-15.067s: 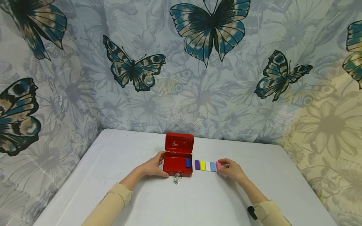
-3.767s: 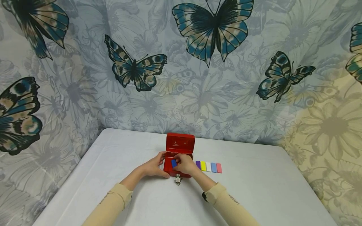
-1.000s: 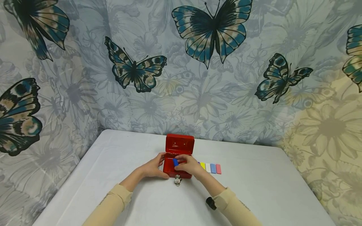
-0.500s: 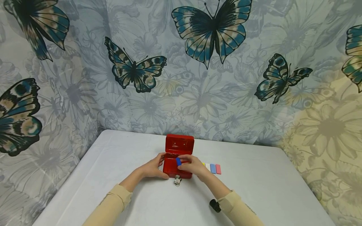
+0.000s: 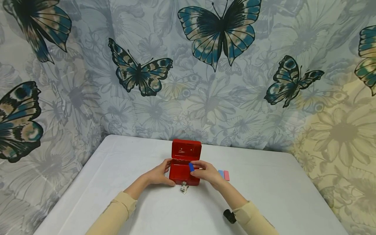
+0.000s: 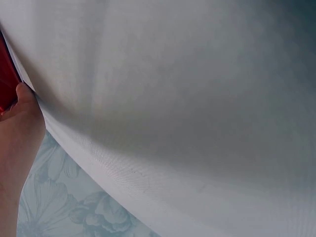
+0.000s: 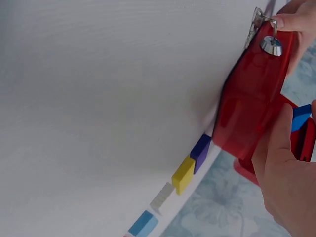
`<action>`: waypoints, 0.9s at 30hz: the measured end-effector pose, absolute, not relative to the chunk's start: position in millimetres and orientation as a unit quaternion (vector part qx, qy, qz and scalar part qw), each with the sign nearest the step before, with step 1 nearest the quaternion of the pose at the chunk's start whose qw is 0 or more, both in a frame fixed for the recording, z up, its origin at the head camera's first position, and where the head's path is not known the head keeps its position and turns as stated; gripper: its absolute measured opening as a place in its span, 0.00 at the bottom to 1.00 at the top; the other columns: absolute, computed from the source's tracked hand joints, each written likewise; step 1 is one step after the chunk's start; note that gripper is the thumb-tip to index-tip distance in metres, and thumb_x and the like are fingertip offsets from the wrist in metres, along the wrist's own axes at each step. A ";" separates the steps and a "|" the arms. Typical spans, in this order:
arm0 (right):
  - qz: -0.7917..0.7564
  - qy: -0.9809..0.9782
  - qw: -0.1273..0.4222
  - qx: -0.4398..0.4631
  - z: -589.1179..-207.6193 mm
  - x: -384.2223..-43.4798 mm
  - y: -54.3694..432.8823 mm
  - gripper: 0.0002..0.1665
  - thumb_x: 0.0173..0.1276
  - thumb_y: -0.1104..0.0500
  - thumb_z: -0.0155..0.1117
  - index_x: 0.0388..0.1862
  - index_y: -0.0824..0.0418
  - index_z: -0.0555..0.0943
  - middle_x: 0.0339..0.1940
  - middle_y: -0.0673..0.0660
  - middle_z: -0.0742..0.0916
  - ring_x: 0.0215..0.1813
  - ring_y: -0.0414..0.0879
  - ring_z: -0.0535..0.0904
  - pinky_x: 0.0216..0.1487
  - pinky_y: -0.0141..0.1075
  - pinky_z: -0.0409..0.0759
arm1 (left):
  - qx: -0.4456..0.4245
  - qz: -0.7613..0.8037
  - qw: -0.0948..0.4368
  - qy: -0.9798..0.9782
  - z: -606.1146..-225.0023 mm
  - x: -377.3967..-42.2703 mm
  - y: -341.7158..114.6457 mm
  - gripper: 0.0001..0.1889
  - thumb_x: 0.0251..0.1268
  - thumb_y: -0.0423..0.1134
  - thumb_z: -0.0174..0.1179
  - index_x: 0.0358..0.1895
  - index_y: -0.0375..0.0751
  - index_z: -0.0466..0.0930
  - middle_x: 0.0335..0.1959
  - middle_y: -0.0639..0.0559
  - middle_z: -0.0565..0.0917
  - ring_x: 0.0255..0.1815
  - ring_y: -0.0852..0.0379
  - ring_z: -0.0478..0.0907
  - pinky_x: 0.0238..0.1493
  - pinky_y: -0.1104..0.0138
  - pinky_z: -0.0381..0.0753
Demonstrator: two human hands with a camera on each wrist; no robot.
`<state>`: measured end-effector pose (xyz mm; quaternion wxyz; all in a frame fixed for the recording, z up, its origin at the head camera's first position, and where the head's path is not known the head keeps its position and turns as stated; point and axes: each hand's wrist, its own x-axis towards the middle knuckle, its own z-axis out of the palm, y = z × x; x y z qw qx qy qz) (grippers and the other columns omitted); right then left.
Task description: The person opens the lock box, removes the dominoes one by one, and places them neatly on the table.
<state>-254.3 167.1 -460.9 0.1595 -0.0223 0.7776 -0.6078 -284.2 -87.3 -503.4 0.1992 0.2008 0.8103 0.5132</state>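
Note:
A small red metal cash box (image 5: 178, 171) stands with its lid (image 5: 186, 149) raised. My left hand (image 5: 158, 173) holds the box by its left side, thumb at the front corner and fingers toward the back. Over the right part of the box, my right hand (image 5: 207, 172) pinches a blue domino-shaped block (image 5: 191, 167) between thumb and fingers. The right wrist view shows that same blue block (image 7: 300, 117) just beyond the thumb. A silver lock (image 7: 271, 46) with keys (image 7: 254, 27) sits on the box front. The left wrist view catches only the hand and a red box corner.
To the right of the box, a row of blocks lies on the white-covered table (image 5: 158, 212): purple (image 7: 200, 153), yellow (image 7: 183, 174), white (image 7: 162, 196), light blue (image 7: 143, 224) and pink (image 5: 226, 175). The right forearm and hand cover part of that row in the head view. A butterfly-print cloth (image 5: 205, 107) hangs behind.
Earliest, my right hand was at the pink block, with the blue block lying in the box. Later it held the blue block inside; over the last second it moved right with it. My left hand stayed.

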 end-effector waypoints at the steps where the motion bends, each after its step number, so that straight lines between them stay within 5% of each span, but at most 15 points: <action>1: -0.612 0.774 0.159 -0.023 -460.1 -253.5 168.6 0.31 0.62 0.60 0.69 0.64 0.65 0.74 0.56 0.61 0.79 0.53 0.52 0.76 0.52 0.44 0.82 | 0.203 0.514 0.199 0.809 -503.4 -284.3 -87.3 0.54 0.47 0.34 0.76 0.74 0.34 0.48 0.73 0.38 0.59 0.74 0.42 0.56 0.73 0.52 0.58; 27: -0.627 0.763 0.154 0.030 -456.0 -249.5 207.0 0.30 0.63 0.64 0.66 0.64 0.66 0.73 0.58 0.63 0.79 0.51 0.50 0.79 0.55 0.45 0.81 | 0.215 0.520 0.192 0.804 -503.1 -283.0 -86.7 0.53 0.47 0.33 0.76 0.74 0.32 0.47 0.73 0.37 0.58 0.74 0.42 0.55 0.73 0.54 0.57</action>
